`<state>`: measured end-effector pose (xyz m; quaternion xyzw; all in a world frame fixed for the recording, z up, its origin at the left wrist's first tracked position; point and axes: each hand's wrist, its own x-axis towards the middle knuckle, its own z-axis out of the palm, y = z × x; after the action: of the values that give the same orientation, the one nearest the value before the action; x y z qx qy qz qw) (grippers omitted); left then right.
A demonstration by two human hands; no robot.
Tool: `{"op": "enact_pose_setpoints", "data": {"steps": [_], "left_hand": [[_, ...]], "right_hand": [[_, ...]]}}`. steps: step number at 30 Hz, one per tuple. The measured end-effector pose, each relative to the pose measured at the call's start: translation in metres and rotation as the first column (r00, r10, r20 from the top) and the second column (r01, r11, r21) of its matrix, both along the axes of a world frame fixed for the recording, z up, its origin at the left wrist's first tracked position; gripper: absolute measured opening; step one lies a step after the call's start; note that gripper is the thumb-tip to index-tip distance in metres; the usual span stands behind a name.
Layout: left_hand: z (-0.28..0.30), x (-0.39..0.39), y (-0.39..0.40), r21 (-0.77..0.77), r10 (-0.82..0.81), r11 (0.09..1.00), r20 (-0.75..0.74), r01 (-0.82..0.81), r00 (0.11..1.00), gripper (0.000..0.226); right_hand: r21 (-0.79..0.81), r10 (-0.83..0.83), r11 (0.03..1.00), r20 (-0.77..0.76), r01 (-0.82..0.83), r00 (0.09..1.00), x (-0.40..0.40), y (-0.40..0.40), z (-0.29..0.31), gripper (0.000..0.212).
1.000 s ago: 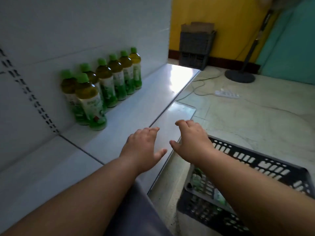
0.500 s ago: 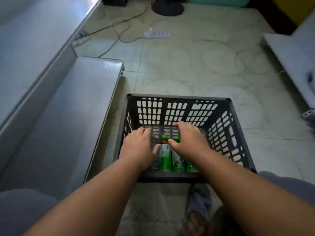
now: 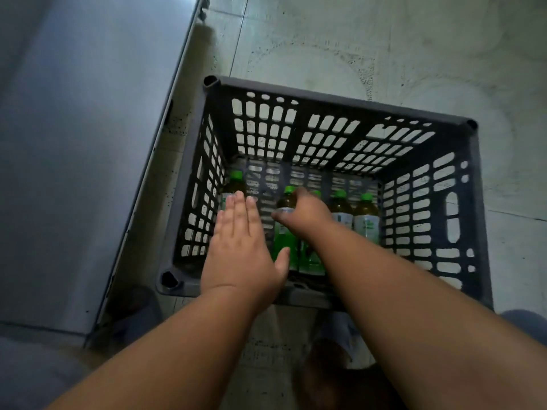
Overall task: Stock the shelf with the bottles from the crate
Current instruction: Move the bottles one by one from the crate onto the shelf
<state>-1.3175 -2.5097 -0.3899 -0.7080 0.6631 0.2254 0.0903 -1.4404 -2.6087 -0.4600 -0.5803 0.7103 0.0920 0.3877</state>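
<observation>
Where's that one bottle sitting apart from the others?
In the head view, the lone bottle stands in the crate's far-left corner, just beyond the left hand's fingertips, with a gap between it and the other bottles.

Pale marbled tile floor (image 3: 384,39), grout lines visible, dark specks nr the base of a grey metal unit (image 3: 74,143) at left. Dim light.

Matt dark plastic crate (image 3: 334,102); glossy bottles (image 3: 367,216), probably plastic; smooth, stained floor (image 3: 384,48).
</observation>
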Motion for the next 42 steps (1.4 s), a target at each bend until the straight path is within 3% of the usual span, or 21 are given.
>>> {"op": "enact_pose_setpoints", "data": {"steps": [4,8,11,20,24,29,33,37,42], "left_hand": [[-0.001,-0.001,-0.002,0.018,-0.005,1.000,-0.002,0.005,1.000,0.098],[0.001,-0.001,-0.001,0.057,-0.013,0.998,0.014,0.012,1.000,0.099],[0.000,-0.001,-0.002,0.059,-0.015,0.998,0.018,0.014,1.000,0.099],[0.000,-0.001,0.000,0.044,-0.012,0.999,-0.001,0.012,1.000,0.098],[0.004,-0.001,0.002,-0.012,-0.022,1.000,0.003,0.022,1.000,0.097],[0.014,0.002,0.005,-0.082,-0.020,0.996,-0.024,0.018,1.000,0.106],[0.052,0.028,0.012,-0.152,0.064,0.983,-0.254,-0.105,0.965,0.116],[0.123,0.082,0.017,-0.221,0.220,0.908,-0.475,-0.357,0.852,0.117],[0.199,0.152,0.032,-0.255,0.253,0.835,-0.607,-0.487,0.753,0.115]], "right_hand": [[0.083,-0.062,0.994,-0.055,0.067,0.997,0.004,-0.010,-0.042,0.080],[0.089,0.069,0.995,-0.200,-0.052,0.977,0.007,-0.015,-0.068,0.082],[0.086,-0.027,0.995,-0.225,0.048,0.974,0.011,-0.021,-0.073,0.078],[0.176,-0.227,0.961,0.072,0.212,0.971,0.017,-0.018,-0.059,0.095],[0.115,-0.263,0.964,0.285,0.239,0.922,-0.008,-0.018,-0.010,0.079],[-0.147,-0.190,0.950,0.429,0.276,0.883,-0.017,-0.014,0.086,0.076],[-0.317,-0.084,0.905,0.523,0.285,0.848,-0.012,0.004,0.165,0.071],[-0.482,0.096,0.846,0.557,0.227,0.825,0.032,0.030,0.241,0.068],[-0.608,0.322,0.782,0.583,0.137,0.746,0.113,0.060,0.322,0.067]]}}
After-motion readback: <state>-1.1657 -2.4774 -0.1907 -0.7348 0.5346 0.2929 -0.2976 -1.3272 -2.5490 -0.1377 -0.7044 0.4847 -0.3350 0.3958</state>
